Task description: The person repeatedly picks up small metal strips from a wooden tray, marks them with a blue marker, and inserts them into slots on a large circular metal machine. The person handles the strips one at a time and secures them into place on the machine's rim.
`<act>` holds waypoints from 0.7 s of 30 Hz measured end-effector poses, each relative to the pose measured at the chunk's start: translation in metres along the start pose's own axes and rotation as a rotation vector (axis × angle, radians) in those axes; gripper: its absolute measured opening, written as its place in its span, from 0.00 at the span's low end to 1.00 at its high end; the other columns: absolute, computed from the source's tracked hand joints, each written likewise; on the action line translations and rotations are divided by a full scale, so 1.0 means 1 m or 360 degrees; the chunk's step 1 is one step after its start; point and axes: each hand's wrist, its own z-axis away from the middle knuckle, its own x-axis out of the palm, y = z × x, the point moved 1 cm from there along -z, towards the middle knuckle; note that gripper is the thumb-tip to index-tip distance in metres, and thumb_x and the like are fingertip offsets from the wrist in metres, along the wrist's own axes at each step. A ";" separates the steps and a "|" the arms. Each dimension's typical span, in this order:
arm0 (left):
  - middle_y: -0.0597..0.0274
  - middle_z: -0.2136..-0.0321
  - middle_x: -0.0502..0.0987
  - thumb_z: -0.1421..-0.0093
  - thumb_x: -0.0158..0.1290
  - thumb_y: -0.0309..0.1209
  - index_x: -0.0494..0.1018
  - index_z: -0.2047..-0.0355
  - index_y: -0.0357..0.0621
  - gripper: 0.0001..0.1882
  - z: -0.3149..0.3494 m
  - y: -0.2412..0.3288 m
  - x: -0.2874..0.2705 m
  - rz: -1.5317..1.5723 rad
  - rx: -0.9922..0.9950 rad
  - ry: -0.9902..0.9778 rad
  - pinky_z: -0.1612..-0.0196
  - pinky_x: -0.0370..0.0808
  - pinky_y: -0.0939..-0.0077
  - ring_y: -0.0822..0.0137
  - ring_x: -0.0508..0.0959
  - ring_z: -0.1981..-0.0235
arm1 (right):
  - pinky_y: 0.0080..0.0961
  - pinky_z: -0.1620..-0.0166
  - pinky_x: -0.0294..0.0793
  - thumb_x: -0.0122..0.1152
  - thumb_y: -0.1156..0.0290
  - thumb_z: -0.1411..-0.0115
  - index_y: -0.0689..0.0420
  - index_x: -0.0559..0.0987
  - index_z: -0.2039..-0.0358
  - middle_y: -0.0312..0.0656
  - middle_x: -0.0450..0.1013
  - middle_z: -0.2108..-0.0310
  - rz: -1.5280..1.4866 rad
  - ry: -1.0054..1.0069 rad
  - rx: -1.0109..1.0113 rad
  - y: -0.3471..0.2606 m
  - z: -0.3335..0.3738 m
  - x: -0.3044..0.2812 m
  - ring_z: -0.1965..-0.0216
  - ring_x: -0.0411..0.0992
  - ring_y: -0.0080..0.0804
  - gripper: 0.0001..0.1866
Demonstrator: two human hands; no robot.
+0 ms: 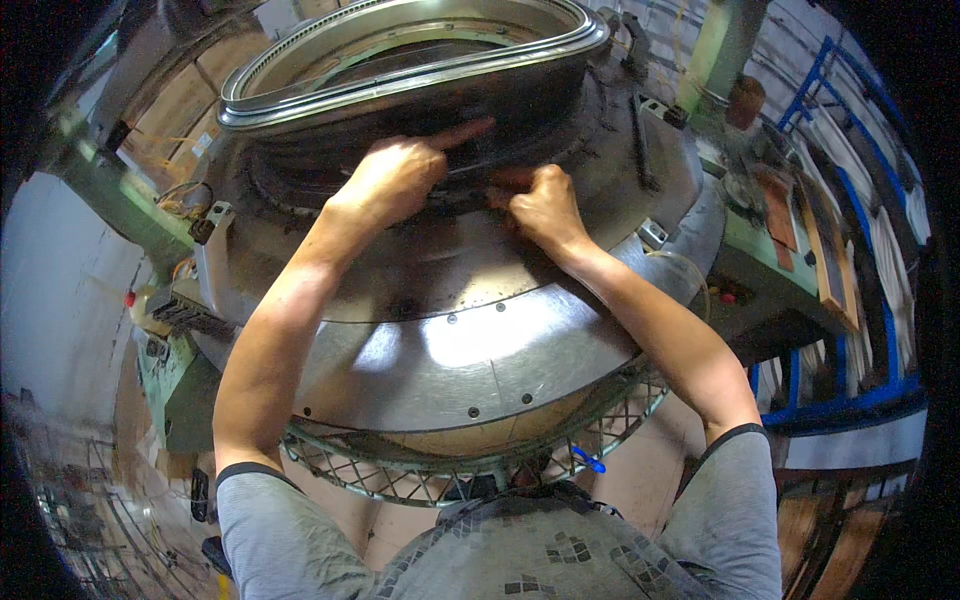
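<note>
**Left hand (392, 180) and right hand (545, 208) close together below the metal ring (400, 85)**

The dark cylindrical wall (540, 105) stands directly beneath the ring, and both hands are at it, on the ring's near side. The left hand has its index finger stretched rightward across the wall, the other fingers curled; the right hand, just beside it, is bent with its fingers pointing left. Whether either pinches anything, or actually touches the wall, I cannot tell: the fingertips are dim and blurred.

Nearer the person than the ring lies a broad, shiny curved plate (565, 355) with dark screws; past its edge, farther from the ring, runs a lattice guard (372, 480) with a blue clip (588, 460). Well right of the ring stands a blue rack (888, 318).
</note>
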 end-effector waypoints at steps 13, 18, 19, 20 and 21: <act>0.49 0.68 0.81 0.49 0.53 0.21 0.82 0.62 0.46 0.15 -0.007 -0.002 -0.011 -0.0076 -0.0139 -0.0227 0.59 0.81 0.56 0.48 0.82 0.62 | 0.30 0.65 0.74 0.64 0.71 0.46 0.63 0.84 0.73 0.45 0.81 0.76 -0.0014 0.0130 0.0031 0.021 -0.012 0.010 0.74 0.75 0.30 0.07; 0.44 0.73 0.80 0.49 0.53 0.20 0.80 0.74 0.41 0.06 -0.017 -0.006 -0.021 -0.0364 -0.0116 -0.0036 0.65 0.82 0.54 0.44 0.82 0.68 | 0.39 0.67 0.75 0.70 0.61 0.46 0.56 0.84 0.72 0.47 0.80 0.73 -0.0015 0.0348 -0.0342 0.012 -0.043 0.026 0.73 0.76 0.43 0.11; 0.44 0.73 0.80 0.49 0.53 0.20 0.79 0.75 0.40 0.05 -0.017 -0.006 -0.023 -0.0429 -0.0119 -0.0010 0.66 0.82 0.54 0.44 0.82 0.69 | 0.34 0.66 0.75 0.71 0.64 0.45 0.57 0.84 0.71 0.45 0.80 0.75 0.0002 0.0408 -0.0334 0.008 -0.047 0.029 0.74 0.75 0.35 0.10; 0.44 0.74 0.80 0.49 0.53 0.20 0.79 0.76 0.39 0.05 -0.018 -0.006 -0.025 -0.0422 -0.0115 0.0017 0.67 0.81 0.53 0.43 0.82 0.70 | 0.29 0.66 0.75 0.71 0.67 0.44 0.59 0.84 0.70 0.42 0.80 0.76 -0.0044 0.0520 -0.0374 0.003 -0.051 0.030 0.75 0.73 0.26 0.09; 0.44 0.74 0.80 0.49 0.53 0.20 0.79 0.76 0.39 0.05 -0.018 -0.005 -0.025 -0.0414 -0.0109 0.0042 0.68 0.81 0.53 0.43 0.82 0.70 | 0.30 0.67 0.76 0.73 0.64 0.45 0.58 0.84 0.70 0.44 0.80 0.76 -0.0093 0.0478 -0.0339 -0.001 -0.054 0.030 0.75 0.74 0.29 0.11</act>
